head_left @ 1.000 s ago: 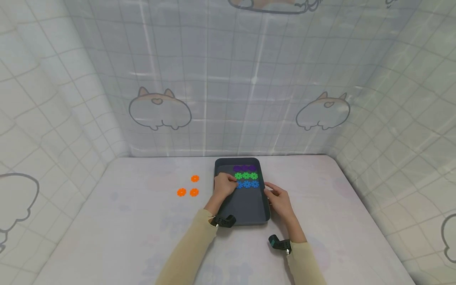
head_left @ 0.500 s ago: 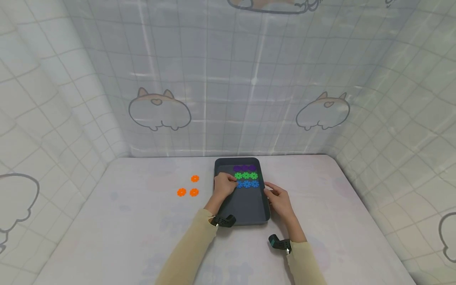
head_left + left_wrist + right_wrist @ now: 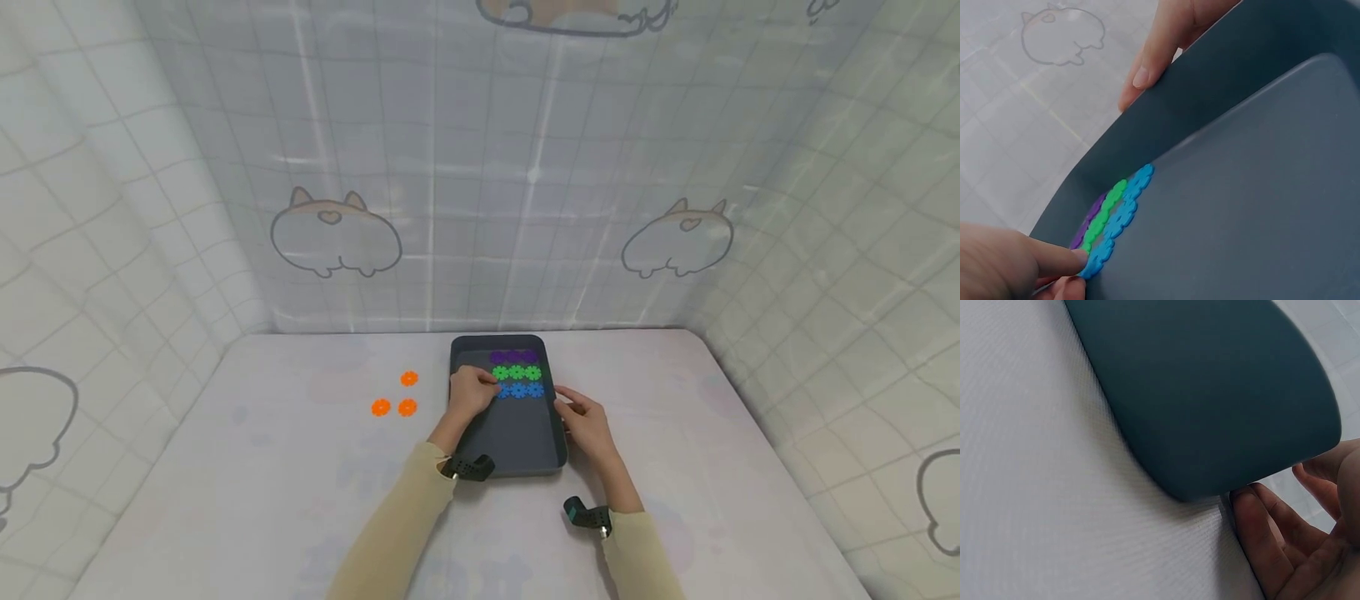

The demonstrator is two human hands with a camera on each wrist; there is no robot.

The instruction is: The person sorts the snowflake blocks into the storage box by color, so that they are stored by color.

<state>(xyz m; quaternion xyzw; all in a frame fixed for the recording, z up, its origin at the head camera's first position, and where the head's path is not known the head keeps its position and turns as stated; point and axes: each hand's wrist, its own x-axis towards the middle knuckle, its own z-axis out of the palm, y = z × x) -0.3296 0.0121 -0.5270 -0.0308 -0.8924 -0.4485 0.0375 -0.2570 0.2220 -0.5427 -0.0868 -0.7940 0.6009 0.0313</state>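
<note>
In the dark grey tray (image 3: 517, 442), purple snowflake discs (image 3: 514, 357), green snowflake discs (image 3: 517, 372) and blue snowflake discs (image 3: 519, 390) lie in three rows against the right wall. My left hand (image 3: 471, 392) reaches in over the left side and pinches the leftmost blue disc (image 3: 1099, 257) between thumb and index finger; it partly hides that row's end. At the tray's right side, my right hand (image 3: 588, 423) holds the wall. Its thumb lies at the rim, and its curled fingers (image 3: 1260, 534) touch the outer side.
Three loose orange snowflake discs (image 3: 407, 407) lie on the pale table (image 3: 262, 483) to the left of the tray. A patterned curtain (image 3: 480, 250) stands close behind the tray's far end, with more curtain at both sides.
</note>
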